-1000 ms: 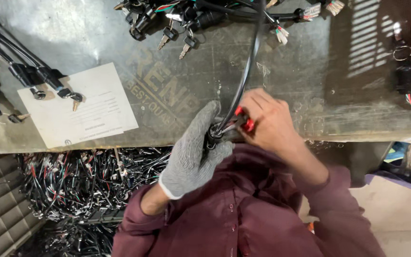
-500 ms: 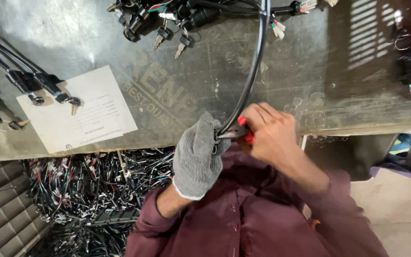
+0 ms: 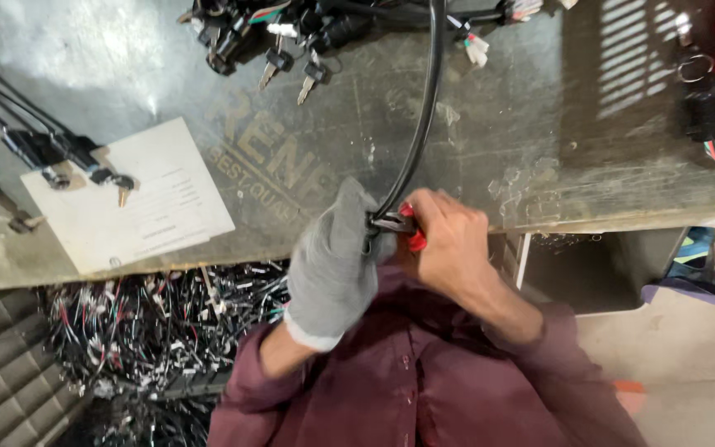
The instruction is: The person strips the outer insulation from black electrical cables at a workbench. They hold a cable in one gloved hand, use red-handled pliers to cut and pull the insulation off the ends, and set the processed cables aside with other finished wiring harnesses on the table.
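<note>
At the bench edge, gloved left hand (image 3: 334, 261) is gripping the black cable (image 3: 418, 116) end, fist closed round it. Bare right hand (image 3: 448, 244) is clamping red-handled pliers (image 3: 407, 225) onto that cable. Versus half a second back, both hands are sitting slightly lower and closer in, cable still running up to the key-switch bundle (image 3: 291, 37). Paper sheet (image 3: 134, 199) is unmoved.

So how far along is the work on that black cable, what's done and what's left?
In hand: the gloved left hand grips the end of the black cable, and the bare right hand works red-handled pliers on it. Whether the cut is through cannot be seen. Possibly done: loose wire pieces lie heaped below the bench. Seemingly untouched: keyed cable sets along the bench's far edge.
</note>
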`<state>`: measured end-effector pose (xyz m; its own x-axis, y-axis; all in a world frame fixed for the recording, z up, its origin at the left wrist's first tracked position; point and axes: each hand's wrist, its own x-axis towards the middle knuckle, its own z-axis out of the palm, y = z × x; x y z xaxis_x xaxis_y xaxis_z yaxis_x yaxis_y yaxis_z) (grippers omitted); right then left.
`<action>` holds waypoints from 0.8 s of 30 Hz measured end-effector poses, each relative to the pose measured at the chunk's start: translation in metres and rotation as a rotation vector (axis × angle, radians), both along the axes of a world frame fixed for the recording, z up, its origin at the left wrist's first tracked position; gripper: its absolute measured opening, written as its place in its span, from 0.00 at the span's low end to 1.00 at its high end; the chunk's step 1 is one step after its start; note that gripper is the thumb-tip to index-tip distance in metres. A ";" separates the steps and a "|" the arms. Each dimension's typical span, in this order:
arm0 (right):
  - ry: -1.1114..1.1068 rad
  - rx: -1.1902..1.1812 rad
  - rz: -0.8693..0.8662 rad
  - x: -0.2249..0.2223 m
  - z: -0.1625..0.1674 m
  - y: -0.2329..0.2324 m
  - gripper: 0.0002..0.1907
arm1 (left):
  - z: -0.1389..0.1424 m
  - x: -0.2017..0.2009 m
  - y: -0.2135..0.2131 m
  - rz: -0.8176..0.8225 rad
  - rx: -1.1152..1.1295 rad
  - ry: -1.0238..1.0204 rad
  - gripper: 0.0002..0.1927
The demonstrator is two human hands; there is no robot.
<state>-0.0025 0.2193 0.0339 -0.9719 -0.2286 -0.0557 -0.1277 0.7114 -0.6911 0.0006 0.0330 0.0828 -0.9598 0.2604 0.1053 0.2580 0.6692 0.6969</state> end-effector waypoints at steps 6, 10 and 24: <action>0.289 -0.283 0.174 -0.029 -0.018 0.004 0.21 | 0.023 -0.006 -0.017 -0.307 0.818 -0.703 0.35; 0.200 -0.356 0.261 -0.039 -0.012 0.003 0.18 | 0.029 -0.005 -0.018 -0.236 0.736 -0.602 0.35; 0.464 0.278 0.132 -0.077 -0.007 0.021 0.39 | 0.026 -0.017 -0.089 0.601 0.138 -0.051 0.33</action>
<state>-0.0795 0.2402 0.0271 -0.8731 -0.3879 0.2953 -0.4742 0.8164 -0.3295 -0.0163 -0.0565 0.1085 -0.9391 -0.3399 0.0495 -0.1718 0.5896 0.7892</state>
